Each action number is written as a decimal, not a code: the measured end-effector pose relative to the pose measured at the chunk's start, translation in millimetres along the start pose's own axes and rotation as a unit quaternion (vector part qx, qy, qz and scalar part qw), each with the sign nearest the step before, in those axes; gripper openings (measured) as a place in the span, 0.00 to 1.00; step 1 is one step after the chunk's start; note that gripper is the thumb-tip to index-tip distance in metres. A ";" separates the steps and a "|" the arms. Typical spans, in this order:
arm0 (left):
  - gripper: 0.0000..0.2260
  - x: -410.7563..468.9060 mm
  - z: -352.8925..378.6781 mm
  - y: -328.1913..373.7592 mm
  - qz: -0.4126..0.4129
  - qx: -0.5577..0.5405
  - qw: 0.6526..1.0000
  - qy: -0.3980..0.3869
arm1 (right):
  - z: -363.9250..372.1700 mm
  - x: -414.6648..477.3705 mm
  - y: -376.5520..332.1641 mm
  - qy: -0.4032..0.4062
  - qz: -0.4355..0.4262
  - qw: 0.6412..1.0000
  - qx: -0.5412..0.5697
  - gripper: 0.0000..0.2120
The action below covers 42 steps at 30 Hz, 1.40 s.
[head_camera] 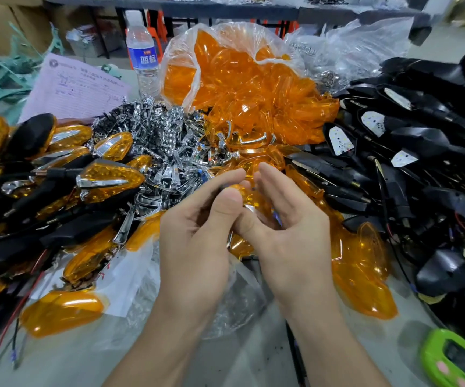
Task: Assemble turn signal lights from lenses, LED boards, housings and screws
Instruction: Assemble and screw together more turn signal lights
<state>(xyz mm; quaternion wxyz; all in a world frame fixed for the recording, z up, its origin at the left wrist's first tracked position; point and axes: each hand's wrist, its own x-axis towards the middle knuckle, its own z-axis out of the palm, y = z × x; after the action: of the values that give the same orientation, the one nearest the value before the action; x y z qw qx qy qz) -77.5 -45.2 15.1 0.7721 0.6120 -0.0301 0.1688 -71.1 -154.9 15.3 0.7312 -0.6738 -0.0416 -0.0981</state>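
At the table's middle my left hand (197,227) and my right hand (290,227) meet around one orange lens (249,198) with a chrome piece on it. Both hands hold it between thumb and fingers, and most of it is hidden behind them. Behind the hands lies a heap of chrome reflector inserts (164,141). A clear bag of orange lenses (239,79) stands further back. Black housings with white LED boards (393,141) are piled at the right. Finished turn signals (105,180) lie stacked at the left.
A water bottle (141,51) and a pink paper form (77,88) stand at the back left. Loose orange lenses (362,280) lie at my right wrist, one more (60,311) at the front left. A green device (457,358) sits at the front right corner.
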 end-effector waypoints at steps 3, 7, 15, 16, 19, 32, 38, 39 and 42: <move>0.10 1.1 -4.6 4.3 0.002 -0.052 0.998 -0.021 | -3.7 3.2 -4.4 -0.064 -0.006 0.989 -0.134 0.30; 0.12 10.8 -14.9 10.7 -0.059 -0.099 0.993 -0.039 | -6.6 4.3 -12.3 -0.173 0.010 0.975 -0.141 0.15; 0.12 16.9 -23.8 10.5 -0.088 -0.128 0.980 -0.126 | -7.8 -3.2 -18.3 -0.169 0.090 0.977 0.092 0.16; 0.12 17.1 -23.3 10.8 -0.087 -0.128 0.979 -0.134 | -8.2 -4.8 -18.2 -0.165 0.091 0.977 0.103 0.16; 0.12 16.6 -21.5 11.0 -0.084 -0.136 0.977 -0.143 | -11.1 -7.9 -19.1 -0.134 0.092 0.977 0.137 0.19; 0.13 7.3 -16.2 17.5 0.007 0.005 0.992 -0.127 | -15.8 -2.9 -5.8 -0.150 0.162 0.941 0.258 0.19; 0.12 6.5 -16.1 17.9 0.032 0.064 0.990 -0.123 | -20.4 -0.6 1.5 -0.145 0.170 0.934 0.279 0.20; 0.11 6.6 -15.9 17.7 0.033 0.066 0.990 -0.121 | -20.7 -1.1 2.3 -0.145 0.161 0.938 0.270 0.20; 0.09 5.8 -13.2 14.6 0.053 0.041 0.993 -0.099 | -16.8 -3.1 3.5 -0.124 0.147 0.951 0.244 0.21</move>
<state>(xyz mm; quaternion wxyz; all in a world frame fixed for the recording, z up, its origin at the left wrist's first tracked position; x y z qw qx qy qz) -78.5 -28.5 26.9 0.7298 0.6540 -0.1318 0.1496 -74.7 -171.1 9.8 0.8686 -0.4805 -0.0548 0.1080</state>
